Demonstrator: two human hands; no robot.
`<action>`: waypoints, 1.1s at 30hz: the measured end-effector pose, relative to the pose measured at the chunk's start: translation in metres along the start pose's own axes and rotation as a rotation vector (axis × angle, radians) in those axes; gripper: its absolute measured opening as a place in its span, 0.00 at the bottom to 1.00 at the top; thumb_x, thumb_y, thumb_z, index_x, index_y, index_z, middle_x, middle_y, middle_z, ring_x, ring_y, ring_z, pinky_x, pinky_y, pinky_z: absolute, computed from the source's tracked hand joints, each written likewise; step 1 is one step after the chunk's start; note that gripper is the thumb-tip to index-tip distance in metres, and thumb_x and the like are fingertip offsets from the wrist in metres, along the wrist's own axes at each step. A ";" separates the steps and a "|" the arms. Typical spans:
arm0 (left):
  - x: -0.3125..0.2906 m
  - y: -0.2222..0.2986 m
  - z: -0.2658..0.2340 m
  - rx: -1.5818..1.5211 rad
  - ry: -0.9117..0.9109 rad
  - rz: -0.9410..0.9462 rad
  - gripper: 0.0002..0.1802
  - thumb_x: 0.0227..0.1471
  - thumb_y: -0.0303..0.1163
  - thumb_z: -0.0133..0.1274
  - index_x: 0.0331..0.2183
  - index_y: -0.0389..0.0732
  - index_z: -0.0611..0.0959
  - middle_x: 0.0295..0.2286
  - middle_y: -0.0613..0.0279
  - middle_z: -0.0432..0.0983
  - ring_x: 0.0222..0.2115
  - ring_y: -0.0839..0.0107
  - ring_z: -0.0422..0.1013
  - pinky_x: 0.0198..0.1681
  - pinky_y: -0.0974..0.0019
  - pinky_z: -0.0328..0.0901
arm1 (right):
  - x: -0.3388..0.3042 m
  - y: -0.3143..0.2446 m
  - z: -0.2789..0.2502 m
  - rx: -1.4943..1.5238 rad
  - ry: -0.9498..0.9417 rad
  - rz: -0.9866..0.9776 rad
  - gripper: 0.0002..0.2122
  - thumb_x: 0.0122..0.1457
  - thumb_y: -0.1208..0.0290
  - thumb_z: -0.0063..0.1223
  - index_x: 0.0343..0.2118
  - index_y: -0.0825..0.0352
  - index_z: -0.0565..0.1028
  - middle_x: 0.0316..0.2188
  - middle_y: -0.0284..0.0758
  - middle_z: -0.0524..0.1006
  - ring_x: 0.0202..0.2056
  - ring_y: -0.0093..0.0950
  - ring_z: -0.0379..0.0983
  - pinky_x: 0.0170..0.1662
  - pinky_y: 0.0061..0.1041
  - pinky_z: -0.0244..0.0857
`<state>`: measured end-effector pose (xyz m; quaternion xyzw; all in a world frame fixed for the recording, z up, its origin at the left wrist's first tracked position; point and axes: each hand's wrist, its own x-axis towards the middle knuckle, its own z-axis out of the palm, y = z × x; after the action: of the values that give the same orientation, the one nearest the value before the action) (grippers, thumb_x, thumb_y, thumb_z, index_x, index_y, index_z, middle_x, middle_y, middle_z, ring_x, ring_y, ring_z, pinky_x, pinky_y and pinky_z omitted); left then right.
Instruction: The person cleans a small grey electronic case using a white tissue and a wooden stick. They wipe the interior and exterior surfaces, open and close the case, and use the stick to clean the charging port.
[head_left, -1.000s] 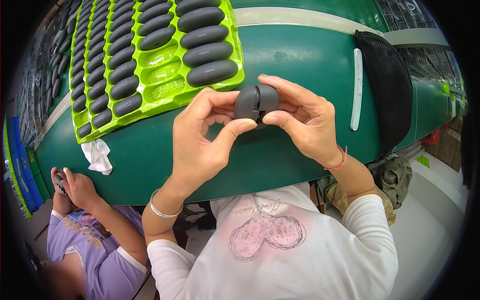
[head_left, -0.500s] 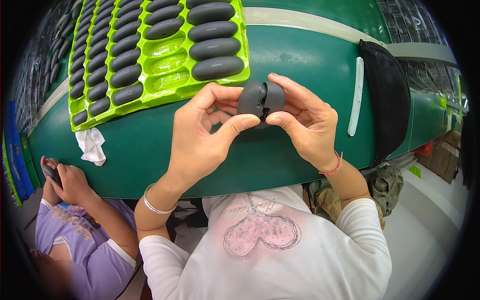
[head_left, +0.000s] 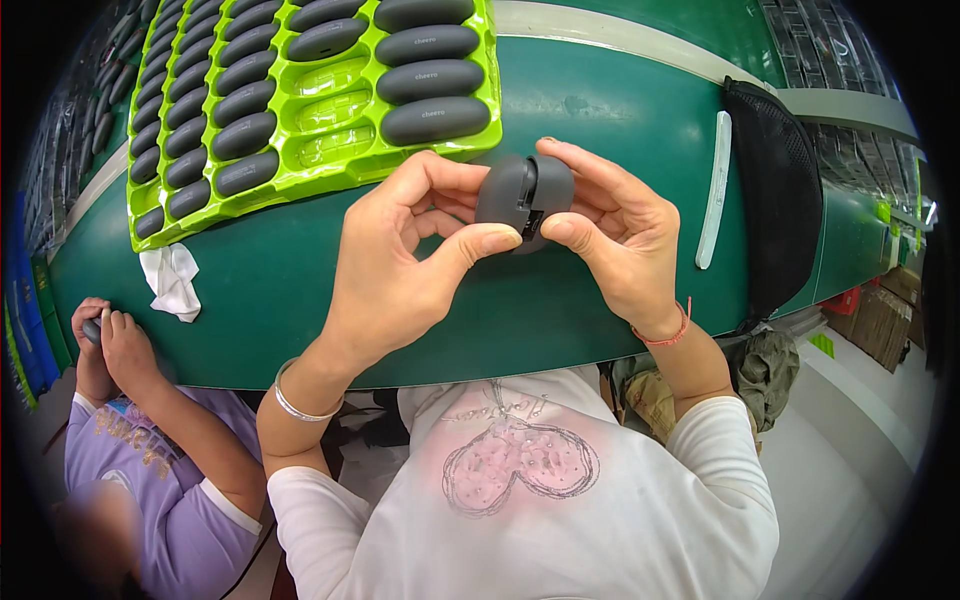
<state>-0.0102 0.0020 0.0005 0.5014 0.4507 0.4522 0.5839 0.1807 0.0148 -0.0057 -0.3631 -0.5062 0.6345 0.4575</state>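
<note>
Right thumb point(head_left: 575, 232) shifted slightly; left hand's point(head_left: 395, 265) and right hand's point(head_left: 643, 250) fingers point(head_left: 450, 176) hold one case point(head_left: 500, 196).

Dark grey rounded case point(head_left: 500, 195): far side unseen; detail inside the dark gap too small to resolve. Left hand point(head_left: 400, 250): index fingertip out of sight behind the case. Right hand point(head_left: 630, 235): fingers other than index and thumb partly covered. Bright green tray point(head_left: 332, 148): far end cut by upper edge. Co-worker's hands point(head_left: 130, 350) mask most of a dark object point(head_left: 92, 331); kind undetermined. Co-worker's head point(head_left: 95, 525): blurred. Stacked packs point(head_left: 825, 100), upper right: contents indistinct.
</note>
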 end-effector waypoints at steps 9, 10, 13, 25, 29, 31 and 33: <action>0.000 -0.002 0.005 -0.064 0.068 -0.008 0.15 0.46 0.20 0.60 0.37 0.29 0.76 0.33 0.55 0.77 0.32 0.73 0.75 0.36 0.73 0.70 | 0.001 0.001 0.005 -0.065 0.037 -0.053 0.21 0.53 0.85 0.56 0.52 0.73 0.69 0.43 0.43 0.75 0.43 0.27 0.74 0.47 0.24 0.71; 0.001 -0.002 0.005 -0.051 0.058 -0.008 0.15 0.46 0.21 0.60 0.37 0.29 0.76 0.33 0.56 0.77 0.32 0.73 0.75 0.36 0.73 0.70 | 0.002 0.001 0.005 -0.060 0.044 -0.053 0.21 0.53 0.85 0.56 0.52 0.73 0.69 0.43 0.43 0.75 0.43 0.27 0.74 0.47 0.24 0.71; 0.000 -0.002 0.005 -0.001 0.056 0.002 0.15 0.46 0.21 0.60 0.37 0.29 0.76 0.32 0.56 0.77 0.32 0.74 0.75 0.36 0.73 0.70 | 0.001 0.005 0.004 -0.059 0.055 -0.047 0.21 0.52 0.85 0.56 0.52 0.73 0.69 0.43 0.43 0.76 0.43 0.27 0.74 0.47 0.24 0.71; -0.002 -0.003 0.002 -0.079 0.057 -0.056 0.17 0.45 0.22 0.61 0.38 0.29 0.75 0.34 0.56 0.77 0.33 0.73 0.74 0.37 0.72 0.69 | 0.003 0.002 0.001 -0.158 -0.015 -0.075 0.21 0.53 0.83 0.56 0.52 0.73 0.69 0.43 0.41 0.76 0.42 0.26 0.74 0.47 0.23 0.70; -0.001 -0.003 0.005 -0.033 0.066 -0.048 0.17 0.46 0.22 0.61 0.38 0.29 0.75 0.34 0.56 0.77 0.32 0.73 0.74 0.38 0.72 0.69 | 0.002 0.003 -0.001 -0.141 -0.014 -0.046 0.22 0.54 0.82 0.56 0.53 0.75 0.67 0.43 0.42 0.75 0.42 0.25 0.73 0.46 0.23 0.69; -0.001 -0.004 0.005 -0.046 0.067 -0.053 0.17 0.45 0.22 0.62 0.38 0.30 0.75 0.34 0.56 0.77 0.32 0.73 0.74 0.37 0.72 0.69 | 0.002 0.004 0.001 -0.087 0.012 -0.029 0.22 0.54 0.83 0.56 0.53 0.74 0.68 0.43 0.41 0.75 0.42 0.25 0.74 0.47 0.23 0.70; -0.002 -0.003 0.005 -0.019 0.069 -0.030 0.16 0.45 0.23 0.62 0.37 0.30 0.75 0.34 0.56 0.77 0.32 0.74 0.74 0.37 0.72 0.69 | 0.001 0.005 0.002 -0.025 0.047 -0.018 0.21 0.53 0.84 0.55 0.52 0.72 0.70 0.42 0.39 0.76 0.42 0.26 0.75 0.47 0.23 0.70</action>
<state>-0.0060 -0.0014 -0.0019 0.4732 0.4735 0.4647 0.5796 0.1770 0.0149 -0.0097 -0.3794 -0.5064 0.6152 0.4703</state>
